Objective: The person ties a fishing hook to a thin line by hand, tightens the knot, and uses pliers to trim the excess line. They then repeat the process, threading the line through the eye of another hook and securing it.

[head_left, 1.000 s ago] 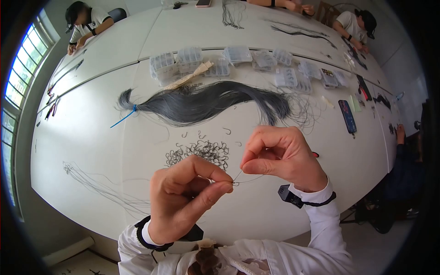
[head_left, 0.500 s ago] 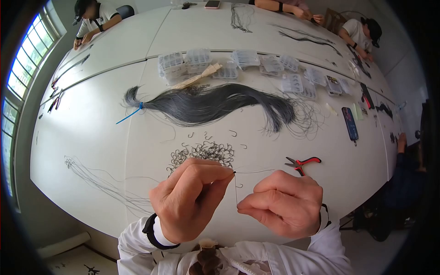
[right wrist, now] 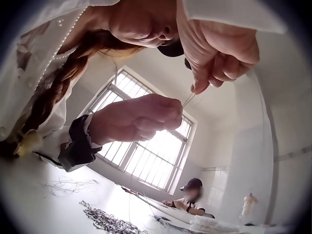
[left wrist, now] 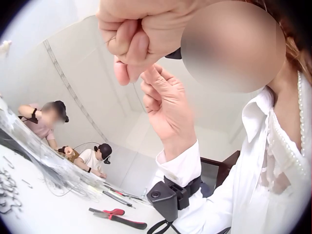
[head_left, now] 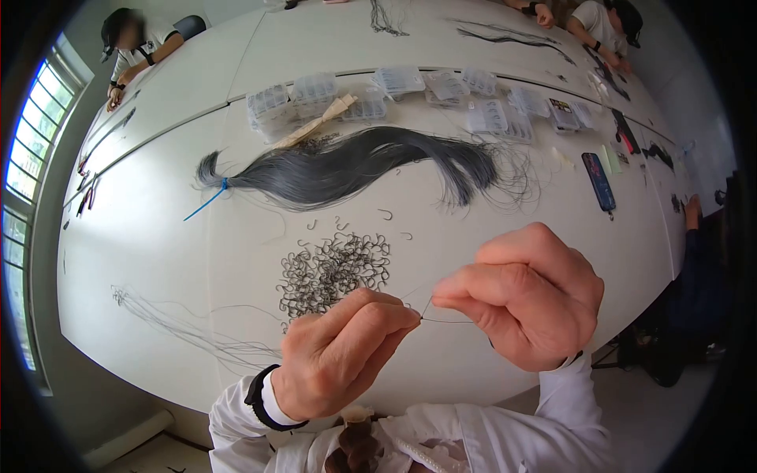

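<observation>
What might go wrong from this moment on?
The thin line between the left grip and right grip might slip free. In the head view, the left grip overlaps the heap of hooks, so lowering it could snag one. Loose strands trailing toward the left sleeve might catch on it.

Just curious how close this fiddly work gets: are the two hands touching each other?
Apart. The head view shows a narrow gap between the fingertips of the left hand and right hand, with a thin line crossing it.
</observation>
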The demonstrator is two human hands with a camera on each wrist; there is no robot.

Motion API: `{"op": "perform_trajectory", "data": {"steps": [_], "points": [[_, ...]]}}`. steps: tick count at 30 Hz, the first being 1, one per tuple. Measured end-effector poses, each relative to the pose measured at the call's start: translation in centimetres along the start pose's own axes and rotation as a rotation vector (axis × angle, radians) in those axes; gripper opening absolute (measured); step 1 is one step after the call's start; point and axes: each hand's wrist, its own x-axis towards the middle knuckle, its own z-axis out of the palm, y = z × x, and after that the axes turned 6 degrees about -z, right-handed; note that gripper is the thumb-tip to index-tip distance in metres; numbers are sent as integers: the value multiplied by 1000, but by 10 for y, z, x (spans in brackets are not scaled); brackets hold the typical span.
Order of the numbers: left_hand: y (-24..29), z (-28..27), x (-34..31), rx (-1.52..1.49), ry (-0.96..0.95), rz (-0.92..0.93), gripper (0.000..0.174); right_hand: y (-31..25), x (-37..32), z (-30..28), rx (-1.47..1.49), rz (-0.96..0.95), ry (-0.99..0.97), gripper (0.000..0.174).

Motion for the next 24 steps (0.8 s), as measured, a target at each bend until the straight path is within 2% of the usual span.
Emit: {"op": "perform_trajectory", "data": {"steps": [2, 7, 9, 11, 18, 21, 24], "points": [[0, 0, 0, -42, -40, -6, 17, 1, -1, 5, -54, 142, 61, 18], [0, -1, 1, -123, -69, -42, 15, 13, -4, 14, -16, 184, 36, 16], [2, -2, 1, -168, -58, -51, 14, 18, -6, 19, 93, 223, 53, 14], [9, -2, 2, -119, -1, -152, 15, 20, -8, 21, 137, 264, 31, 13], [7, -5, 0, -57, 51, -128, 17, 18, -11, 32, 297, 412, -80, 8], [2, -7, -3, -25, 35, -53, 18, 16, -13, 37, 375, 411, -113, 7], [1, -3, -5, 14, 134, -56, 19, 11, -16, 45, 529, 465, -118, 6]]}}
